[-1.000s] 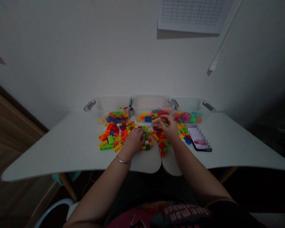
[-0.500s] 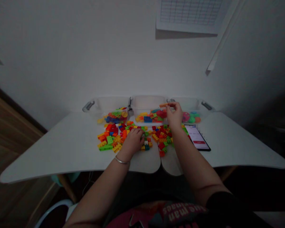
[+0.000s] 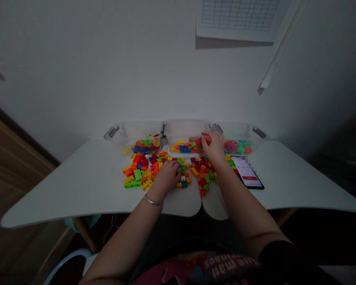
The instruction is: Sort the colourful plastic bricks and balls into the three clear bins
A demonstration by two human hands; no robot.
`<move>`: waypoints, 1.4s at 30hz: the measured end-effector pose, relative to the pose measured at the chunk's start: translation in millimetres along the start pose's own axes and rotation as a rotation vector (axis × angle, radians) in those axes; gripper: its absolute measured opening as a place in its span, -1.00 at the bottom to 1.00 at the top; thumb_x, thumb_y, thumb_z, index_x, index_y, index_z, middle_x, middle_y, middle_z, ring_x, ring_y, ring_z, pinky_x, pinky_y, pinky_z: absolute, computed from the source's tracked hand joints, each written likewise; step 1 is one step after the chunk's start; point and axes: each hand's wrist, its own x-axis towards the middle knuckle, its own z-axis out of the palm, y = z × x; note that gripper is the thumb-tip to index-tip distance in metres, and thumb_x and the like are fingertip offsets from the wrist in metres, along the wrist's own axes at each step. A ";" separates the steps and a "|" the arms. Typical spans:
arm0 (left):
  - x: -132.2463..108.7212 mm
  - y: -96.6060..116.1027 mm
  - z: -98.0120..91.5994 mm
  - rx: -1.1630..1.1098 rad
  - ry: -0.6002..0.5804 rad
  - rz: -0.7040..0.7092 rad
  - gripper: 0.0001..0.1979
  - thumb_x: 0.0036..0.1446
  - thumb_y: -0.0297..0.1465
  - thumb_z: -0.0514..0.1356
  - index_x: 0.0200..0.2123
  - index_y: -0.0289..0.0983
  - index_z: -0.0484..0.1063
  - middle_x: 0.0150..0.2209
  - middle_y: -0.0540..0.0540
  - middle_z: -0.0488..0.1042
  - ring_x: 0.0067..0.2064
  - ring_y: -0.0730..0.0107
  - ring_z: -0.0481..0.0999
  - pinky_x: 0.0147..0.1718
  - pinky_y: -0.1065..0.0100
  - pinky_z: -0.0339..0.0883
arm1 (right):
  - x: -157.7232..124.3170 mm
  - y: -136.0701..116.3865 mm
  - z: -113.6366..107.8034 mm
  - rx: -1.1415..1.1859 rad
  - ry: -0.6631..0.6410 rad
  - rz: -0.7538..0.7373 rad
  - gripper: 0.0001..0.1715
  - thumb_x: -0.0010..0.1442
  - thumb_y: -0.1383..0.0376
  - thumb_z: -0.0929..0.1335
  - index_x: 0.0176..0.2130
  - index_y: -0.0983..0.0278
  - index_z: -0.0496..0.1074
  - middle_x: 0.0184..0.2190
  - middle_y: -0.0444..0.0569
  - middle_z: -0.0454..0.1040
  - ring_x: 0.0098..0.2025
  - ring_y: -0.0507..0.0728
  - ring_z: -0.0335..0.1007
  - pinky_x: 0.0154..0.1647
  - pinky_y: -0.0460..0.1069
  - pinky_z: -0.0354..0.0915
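Note:
Colourful toy bricks [image 3: 138, 174] lie spread in a loose pile on the white table [image 3: 97, 190]. My left hand [image 3: 167, 176] rests over the middle of the pile, fingers curled down among the bricks; what its fingertips touch is hidden. My right hand [image 3: 213, 145] is at the front right part of the middle clear bin [image 3: 186, 128], its fingers apart and no brick visible between them. Yellow, blue and red pieces show through that bin's wall.
A left clear bin [image 3: 139, 128] holds mixed pieces. The right clear bin [image 3: 235, 128] holds pink, green and orange pieces. A phone [image 3: 249, 176] with a lit screen lies right of the pile. Behind stands a wall with a paper grid [image 3: 237, 19].
The orange brick that my right hand pinched above the middle bin is out of its fingers. That hand has lowered slightly and moved a little left. My left hand has barely moved.

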 end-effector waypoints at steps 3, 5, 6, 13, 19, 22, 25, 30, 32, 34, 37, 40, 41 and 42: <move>0.3 -0.1 -0.4 -0.004 0.002 0.004 -0.79 0.25 -0.43 0.10 -0.09 -0.28 0.45 -0.07 -0.20 0.49 0.00 0.17 0.41 0.08 0.09 0.36 | -11.2 -3.1 -5.3 0.003 0.020 -0.021 -0.68 0.23 0.28 0.23 -0.07 0.24 0.45 -0.05 0.10 0.52 0.13 0.31 0.29 0.21 0.25 0.17; 0.4 -0.2 -0.2 -0.004 -0.001 0.003 -0.80 0.25 -0.43 0.09 -0.10 -0.28 0.45 -0.08 -0.19 0.49 -0.01 0.18 0.41 0.07 0.11 0.36 | -23.4 -8.7 -10.3 -0.004 0.012 -0.035 -0.65 0.24 0.28 0.22 -0.02 0.25 0.43 -0.04 0.11 0.51 0.11 0.29 0.31 0.22 0.24 0.18; 0.3 -0.3 0.1 -0.003 -0.002 0.001 -0.80 0.25 -0.43 0.09 -0.10 -0.29 0.44 -0.08 -0.20 0.49 0.00 0.18 0.41 0.07 0.12 0.36 | -30.5 -12.5 -13.1 -0.009 -0.002 -0.052 -0.64 0.24 0.28 0.22 0.00 0.26 0.42 -0.03 0.12 0.51 0.11 0.28 0.31 0.22 0.23 0.17; -0.6 1.4 1.5 0.021 0.002 0.001 -0.80 0.28 -0.42 0.07 -0.09 -0.28 0.44 -0.08 -0.20 0.49 0.00 0.18 0.42 0.06 0.09 0.37 | -75.3 -33.8 -27.5 -0.111 -0.339 -0.185 -0.50 0.26 0.18 0.30 0.14 0.29 0.39 0.14 0.16 0.41 0.21 0.33 0.22 0.26 0.24 0.16; 0.5 1.8 1.3 -0.029 0.063 -0.016 -0.74 0.31 -0.47 -0.01 -0.03 -0.29 0.40 -0.02 -0.22 0.47 0.05 0.22 0.43 0.10 0.13 0.36 | -91.1 -36.1 -26.6 -0.207 -0.612 -0.287 -0.27 0.19 0.00 0.38 0.24 0.27 0.33 0.28 0.20 0.28 0.30 0.40 0.14 0.30 0.31 0.11; 1.6 0.7 2.6 -0.074 0.083 -0.006 -0.71 0.30 -0.52 -0.02 0.01 -0.29 0.37 0.00 -0.23 0.45 0.08 0.23 0.42 0.12 0.13 0.36 | -94.6 -37.5 -24.6 -0.192 -0.661 -0.323 -0.15 0.10 -0.03 0.45 0.26 0.26 0.31 0.30 0.20 0.25 0.35 0.42 0.08 0.33 0.32 0.06; 2.2 1.1 3.0 -0.123 0.099 0.005 -0.69 0.28 -0.54 -0.01 0.04 -0.26 0.36 0.02 -0.22 0.44 0.10 0.22 0.42 0.13 0.10 0.36 | -96.4 -34.5 -19.2 -0.172 -0.659 -0.330 -0.18 0.10 0.02 0.46 0.25 0.27 0.32 0.28 0.19 0.28 0.33 0.41 0.12 0.32 0.31 0.09; 1.0 4.4 -1.1 -0.130 0.217 0.001 -0.66 0.25 -0.55 0.00 0.06 -0.25 0.34 0.19 -0.27 0.27 0.23 0.19 0.31 0.21 0.05 0.30 | -95.3 -22.6 -6.6 -0.113 -0.567 -0.296 -0.44 0.22 0.17 0.39 0.18 0.26 0.38 0.19 0.10 0.40 0.24 0.30 0.26 0.27 0.22 0.17; 0.5 5.3 -3.1 -0.116 0.277 -0.031 -0.65 0.23 -0.56 0.01 0.04 -0.24 0.35 0.22 -0.27 0.21 0.22 0.19 0.32 0.21 0.03 0.29 | -93.8 -20.4 -4.0 -0.087 -0.521 -0.273 -0.56 0.26 0.20 0.36 0.11 0.24 0.44 0.13 0.07 0.46 0.18 0.26 0.31 0.23 0.19 0.21; 0.5 6.4 -4.8 -0.103 0.315 -0.048 -0.66 0.22 -0.55 0.02 0.03 -0.23 0.36 0.21 -0.27 0.21 0.20 0.19 0.33 0.20 0.03 0.29 | -92.4 -20.6 -3.9 -0.079 -0.470 -0.250 -0.66 0.29 0.21 0.34 0.03 0.24 0.49 0.05 0.07 0.52 0.11 0.24 0.36 0.18 0.16 0.24; 2.2 10.2 -9.6 -0.071 0.346 -0.028 -0.68 0.22 -0.53 0.04 0.01 -0.25 0.39 0.19 -0.28 0.25 0.22 0.15 0.30 0.19 0.04 0.28 | -92.5 -23.1 -7.3 -0.099 -0.388 -0.220 -0.74 0.32 0.23 0.31 -0.07 0.24 0.53 -0.05 0.07 0.56 0.02 0.23 0.41 0.10 0.14 0.27; 4.9 15.3 -23.0 0.021 0.338 -0.021 -0.71 0.21 -0.47 0.08 -0.01 -0.26 0.44 0.18 -0.30 0.28 0.23 0.07 0.27 0.19 0.03 0.25 | -96.0 -24.3 -12.5 -0.077 -0.326 -0.270 -0.74 0.31 0.22 0.30 -0.10 0.24 0.53 -0.08 0.06 0.57 -0.01 0.23 0.42 0.08 0.14 0.26; 5.3 16.3 -30.2 0.067 0.335 -0.053 -0.71 0.20 -0.44 0.11 -0.02 -0.26 0.45 0.18 -0.30 0.28 0.22 0.04 0.27 0.19 0.01 0.24 | -97.7 -24.3 -14.1 -0.054 -0.321 -0.310 -0.73 0.30 0.21 0.32 -0.09 0.25 0.52 -0.07 0.06 0.56 0.00 0.23 0.41 0.09 0.15 0.26; 5.1 16.3 -38.5 0.118 0.337 -0.105 -0.71 0.19 -0.42 0.12 -0.03 -0.27 0.46 0.16 -0.30 0.30 0.21 0.01 0.28 0.18 -0.01 0.23 | -99.4 -24.1 -15.6 -0.030 -0.328 -0.357 -0.72 0.27 0.20 0.33 -0.08 0.25 0.52 -0.05 0.06 0.56 0.01 0.24 0.40 0.10 0.16 0.25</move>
